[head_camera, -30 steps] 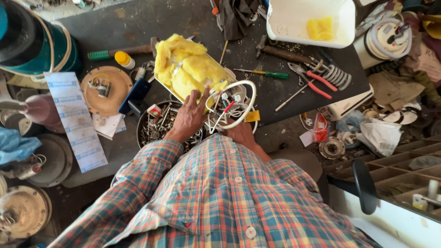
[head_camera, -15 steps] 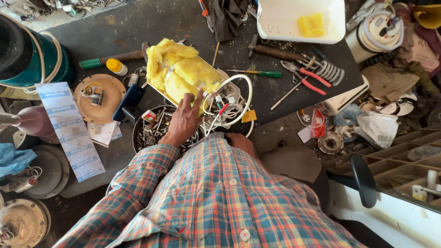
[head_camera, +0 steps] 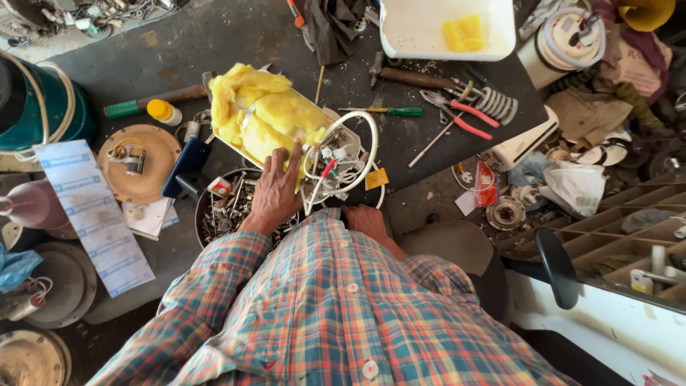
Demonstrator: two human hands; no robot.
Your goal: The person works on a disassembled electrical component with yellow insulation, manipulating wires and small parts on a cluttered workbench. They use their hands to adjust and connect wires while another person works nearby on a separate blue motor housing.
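Note:
A white appliance body wrapped in yellow insulation [head_camera: 268, 114] lies tilted on the dark workbench [head_camera: 214, 43]. Its near end shows red and white wires [head_camera: 330, 166] and a white ring-shaped cable [head_camera: 364, 143]. My left hand [head_camera: 275, 189] lies flat on the insulation with fingers spread, holding the body down. My right hand [head_camera: 364, 218] sits just below the wired end, knuckles up. Its fingers curl under that end, so what they grip is hidden. Under my left wrist stands a round metal bowl of screws and small parts [head_camera: 221, 214].
On the bench lie red-handled pliers [head_camera: 464, 114], a green-handled screwdriver [head_camera: 389, 111], a hammer [head_camera: 407, 75], a coiled spring element [head_camera: 493, 100] and a white tray with yellow foam [head_camera: 443, 28]. A round brown plate [head_camera: 139, 161], paper strip [head_camera: 93, 214] and teal drum [head_camera: 43, 107] sit left. Cluttered parts bins are right.
My left hand has slid a little down the insulation toward the wired end. The appliance and my right hand stay about where they were.

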